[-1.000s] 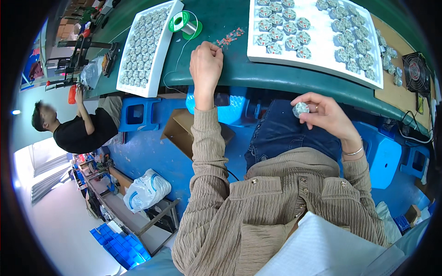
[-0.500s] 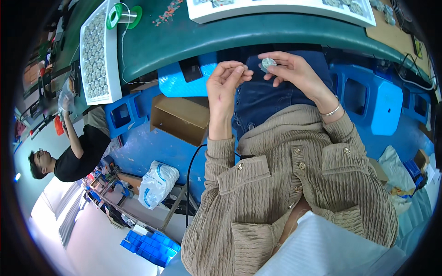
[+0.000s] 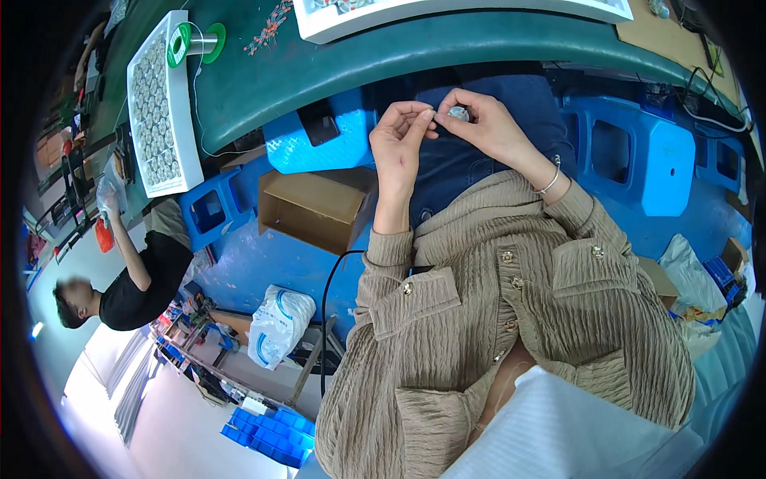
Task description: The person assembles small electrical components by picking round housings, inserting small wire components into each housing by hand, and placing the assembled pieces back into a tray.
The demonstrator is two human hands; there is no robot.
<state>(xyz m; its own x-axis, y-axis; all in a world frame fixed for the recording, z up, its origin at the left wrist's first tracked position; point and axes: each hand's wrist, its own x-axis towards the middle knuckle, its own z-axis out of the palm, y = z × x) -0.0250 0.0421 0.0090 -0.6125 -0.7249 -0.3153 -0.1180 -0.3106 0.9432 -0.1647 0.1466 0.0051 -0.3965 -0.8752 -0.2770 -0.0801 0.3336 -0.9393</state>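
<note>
My left hand (image 3: 399, 145) is raised over my lap, thumb and forefinger pinched together on something too small to make out. Close beside it, my right hand (image 3: 496, 129) holds a small round pale-green and silvery part (image 3: 458, 112) between its curled fingers and thumb. The fingertips of both hands meet or nearly meet, just left of the round part. The part is partly hidden by the right fingers. Both hands are in front of the edge of the green-covered table (image 3: 335, 68).
White trays (image 3: 185, 136) of similar round parts are on the table. A green-flanged solder wire spool (image 3: 206, 44) overlaps the left tray, near loose red-tipped components (image 3: 270, 28). Blue stools (image 3: 666, 160), one bearing a phone (image 3: 319, 124), and a cardboard box (image 3: 311, 209) stand below. Another person works at left.
My right hand has moved left with the round part, bringing its fingertips to those of my left hand. The left hand keeps its pinch. The whole view has shifted slightly.
</note>
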